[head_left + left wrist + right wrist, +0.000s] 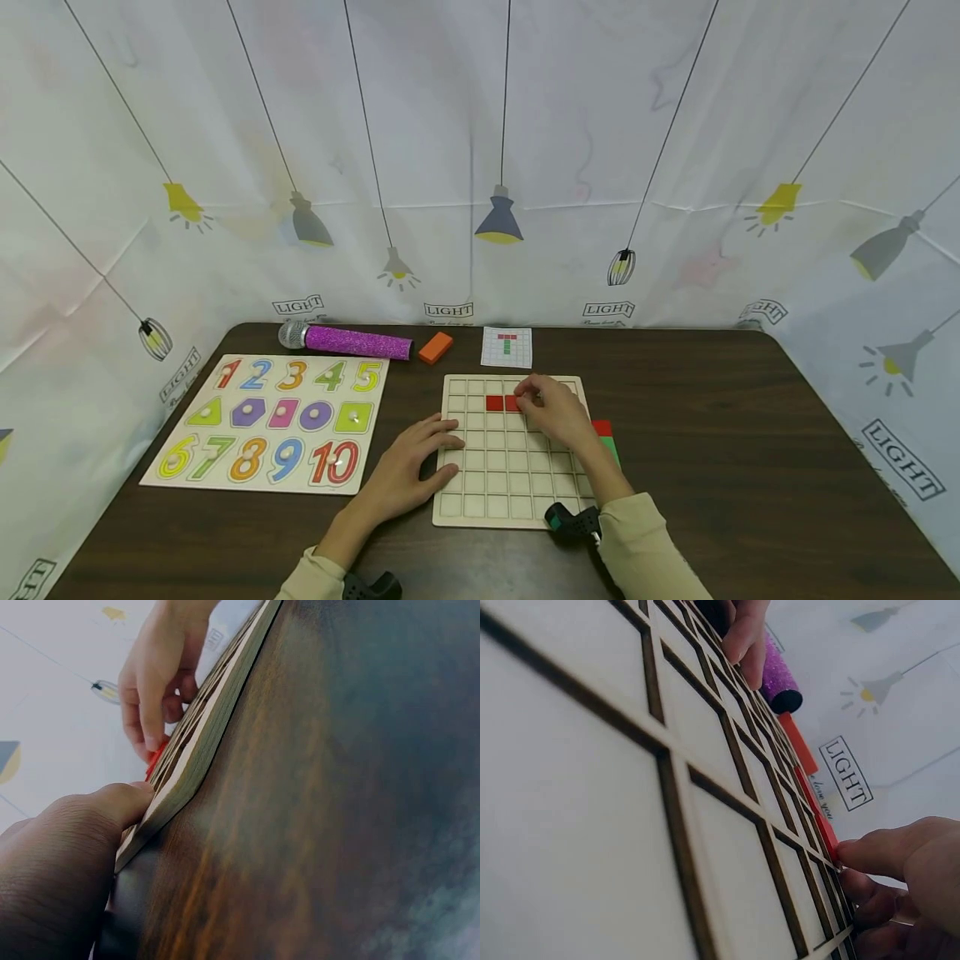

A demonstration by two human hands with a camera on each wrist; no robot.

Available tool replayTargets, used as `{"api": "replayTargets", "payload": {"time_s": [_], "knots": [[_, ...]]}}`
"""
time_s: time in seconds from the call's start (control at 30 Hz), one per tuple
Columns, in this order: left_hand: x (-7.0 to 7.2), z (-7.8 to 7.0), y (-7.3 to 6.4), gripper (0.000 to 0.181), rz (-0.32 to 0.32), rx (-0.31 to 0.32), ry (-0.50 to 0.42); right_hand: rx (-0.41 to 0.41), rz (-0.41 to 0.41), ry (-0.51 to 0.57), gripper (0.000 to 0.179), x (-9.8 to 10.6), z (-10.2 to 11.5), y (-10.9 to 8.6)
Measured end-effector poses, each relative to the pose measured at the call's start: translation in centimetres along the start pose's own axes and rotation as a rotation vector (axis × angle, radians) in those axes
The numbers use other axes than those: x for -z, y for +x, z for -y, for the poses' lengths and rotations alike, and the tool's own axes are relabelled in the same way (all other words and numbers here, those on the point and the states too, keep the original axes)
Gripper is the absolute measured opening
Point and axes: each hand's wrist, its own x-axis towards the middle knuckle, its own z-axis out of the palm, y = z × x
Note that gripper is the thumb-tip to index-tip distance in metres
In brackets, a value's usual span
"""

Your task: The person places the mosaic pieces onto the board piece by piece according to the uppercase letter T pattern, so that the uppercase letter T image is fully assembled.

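A wooden grid board [476, 483] lies on the table with two red square tiles [494, 403] showing side by side in an upper row. My right hand [558, 412] is over the board, fingers bent, and its thumb and fingertips hold the right-hand red tile [826, 836]. Exactly how much of that tile the fingers cover I cannot tell. On the board's left edge rests my left hand [408, 462], fingers spread and thumb touching the rim [176, 787]. A small card [507, 347] behind the board shows red squares above a green column.
Left of the board lies a number and shape puzzle [266, 429]. Behind are a purple glittery microphone [352, 340] and an orange block [436, 347]. Red [602, 427] and green pieces [610, 447] show beside the board's right edge, partly behind my right forearm.
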Motion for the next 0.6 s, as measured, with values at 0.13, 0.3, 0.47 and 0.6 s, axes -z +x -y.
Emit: {"api": "replayTargets", "payload": {"time_s": [0.13, 0.3, 0.47, 0.6], "knots": [[0.1, 0.0, 0.0, 0.029, 0.002, 0.002, -0.004, 0.012, 0.013, 0.014, 0.012, 0.1, 0.0, 0.0], [0.1, 0.0, -0.1, 0.029, -0.012, -0.010, 0.001, 0.009, 0.039, 0.075, 0.017, 0.7, 0.2, -0.2], [0.0, 0.1, -0.1, 0.029, -0.005, -0.004, -0.006, 0.012, 0.063, 0.090, 0.020, 1.2, 0.1, -0.3], [0.0, 0.1, 0.0, 0.029, 0.010, 0.013, -0.008, -0.001, 0.073, 0.125, 0.021, 1.9, -0.5, -0.6]]}}
